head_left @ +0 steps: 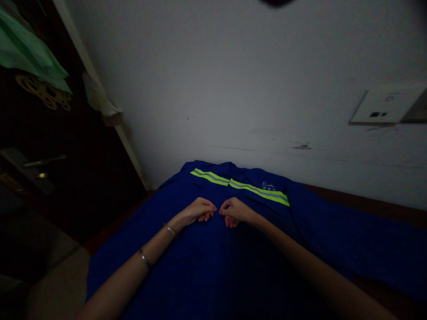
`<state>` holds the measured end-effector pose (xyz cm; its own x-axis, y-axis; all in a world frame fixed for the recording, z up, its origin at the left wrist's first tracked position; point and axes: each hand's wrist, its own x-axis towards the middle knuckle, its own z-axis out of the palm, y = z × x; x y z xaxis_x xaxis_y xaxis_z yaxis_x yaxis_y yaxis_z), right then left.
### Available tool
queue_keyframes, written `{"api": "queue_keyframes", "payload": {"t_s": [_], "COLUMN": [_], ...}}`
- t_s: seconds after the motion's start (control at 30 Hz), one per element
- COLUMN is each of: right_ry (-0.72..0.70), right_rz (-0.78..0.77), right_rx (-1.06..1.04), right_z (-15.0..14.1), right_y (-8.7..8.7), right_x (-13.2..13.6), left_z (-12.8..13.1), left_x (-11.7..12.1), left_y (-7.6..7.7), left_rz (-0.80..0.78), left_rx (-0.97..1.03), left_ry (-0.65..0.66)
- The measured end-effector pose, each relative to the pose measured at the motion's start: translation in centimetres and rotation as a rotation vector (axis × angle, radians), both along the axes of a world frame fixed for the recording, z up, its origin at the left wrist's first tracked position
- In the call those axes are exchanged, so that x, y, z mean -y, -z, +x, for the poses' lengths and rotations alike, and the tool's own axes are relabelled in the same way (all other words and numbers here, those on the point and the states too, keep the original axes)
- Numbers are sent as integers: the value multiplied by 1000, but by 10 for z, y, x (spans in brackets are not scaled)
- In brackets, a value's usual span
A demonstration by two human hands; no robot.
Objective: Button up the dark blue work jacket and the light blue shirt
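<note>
A dark blue work jacket [207, 249] lies spread out, its collar end toward the wall. Yellow-green reflective strips [260, 191] with a grey centre line cross its chest, and small white lettering shows above the right-hand strip. Over the jacket's front middle, my left hand [201, 210] is closed in a pinch, thumb against forefinger. Facing it, a small gap away, my right hand [235, 212] pinches in the same way. Whatever sits between the fingertips of either hand is too small and dark to make out. Two bracelets circle my left forearm.
The jacket rests on a dark reddish-brown surface [367, 198] against a pale wall [233, 89]. A white wall plate [388, 104] is at the right. On the left stands a dark door [83, 169] with a metal handle [45, 162]; green cloth [30, 49] hangs at its top.
</note>
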<state>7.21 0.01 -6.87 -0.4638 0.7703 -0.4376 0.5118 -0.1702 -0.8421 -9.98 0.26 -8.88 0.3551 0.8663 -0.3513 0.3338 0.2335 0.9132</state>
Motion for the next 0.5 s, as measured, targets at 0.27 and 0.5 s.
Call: {"api": "queue_keyframes", "payload": {"t_s": [0.27, 0.5], "right_ry": [-164, -242], "right_rz": [111, 134], "right_rx": [-26, -36], "right_z": [5, 10], "right_y": [9, 4], "right_x": [-18, -24], "left_z": [-5, -5], "left_x": [2, 6], "left_y": [-5, -7], "left_rz": [-62, -69], "left_rx": [-24, -82], "left_ry": [8, 96]}}
